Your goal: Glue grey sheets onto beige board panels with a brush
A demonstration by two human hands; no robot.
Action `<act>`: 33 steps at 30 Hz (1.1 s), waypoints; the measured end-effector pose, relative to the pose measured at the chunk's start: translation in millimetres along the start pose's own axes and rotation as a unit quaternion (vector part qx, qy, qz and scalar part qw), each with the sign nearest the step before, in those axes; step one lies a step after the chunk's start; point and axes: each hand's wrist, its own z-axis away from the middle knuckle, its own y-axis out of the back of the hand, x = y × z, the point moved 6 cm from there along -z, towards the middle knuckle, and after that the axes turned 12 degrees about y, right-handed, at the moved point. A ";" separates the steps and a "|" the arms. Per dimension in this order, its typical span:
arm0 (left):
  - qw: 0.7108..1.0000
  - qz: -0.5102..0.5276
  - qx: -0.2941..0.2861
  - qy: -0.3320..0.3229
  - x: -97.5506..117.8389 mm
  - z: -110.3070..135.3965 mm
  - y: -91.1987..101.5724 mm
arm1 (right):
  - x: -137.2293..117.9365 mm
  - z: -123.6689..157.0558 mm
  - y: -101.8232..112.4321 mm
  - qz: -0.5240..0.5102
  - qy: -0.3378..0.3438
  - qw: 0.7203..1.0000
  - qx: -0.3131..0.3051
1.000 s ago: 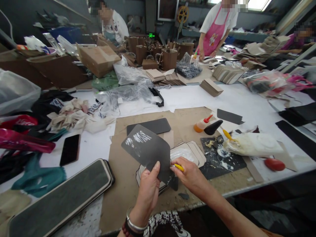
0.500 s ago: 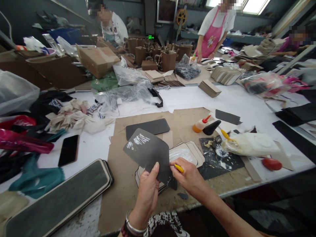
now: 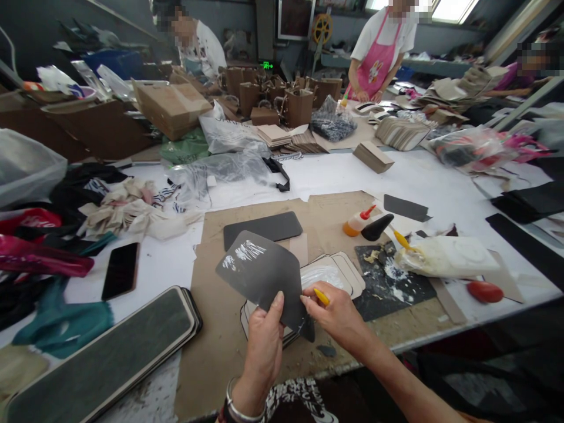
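Observation:
My left hand (image 3: 265, 343) grips the near edge of a dark grey rounded card piece (image 3: 259, 273) and holds it tilted up above the table; white glue streaks show on its upper part. My right hand (image 3: 335, 314) is closed on a yellow-handled tool (image 3: 321, 296) right at the piece's right edge. Below lies a stack of beige-edged card pieces (image 3: 339, 270) with white glue on the top one, on brown paper (image 3: 229, 335).
An orange glue bottle (image 3: 359, 221), a black cone-shaped object (image 3: 379, 227) and a glue-smeared black mat (image 3: 392, 285) lie to the right. A phone (image 3: 120, 270) and long grey panels (image 3: 110, 352) lie left. Other people work at the far side, among paper bags (image 3: 299, 106).
The dark grey piece has shifted slightly left and tilted a little; my right hand has edged up along its edge. The view has drifted slightly.

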 end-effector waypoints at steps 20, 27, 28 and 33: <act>0.999 0.009 0.043 -0.011 -2.4 -3.5 4.1 | 12.5 1.0 -10.0 -0.051 -0.092 0.992 0.074; 0.999 0.017 0.042 -0.005 -4.5 -4.8 5.3 | 11.3 2.5 -9.9 -0.114 -0.095 0.988 0.050; 0.999 0.018 0.039 -0.003 -4.9 -4.4 4.8 | 11.2 2.9 -9.2 -0.111 -0.096 0.988 0.050; 0.998 0.054 -0.002 0.017 -4.7 -2.4 0.4 | 10.7 4.0 -7.7 -0.110 -0.092 0.988 0.056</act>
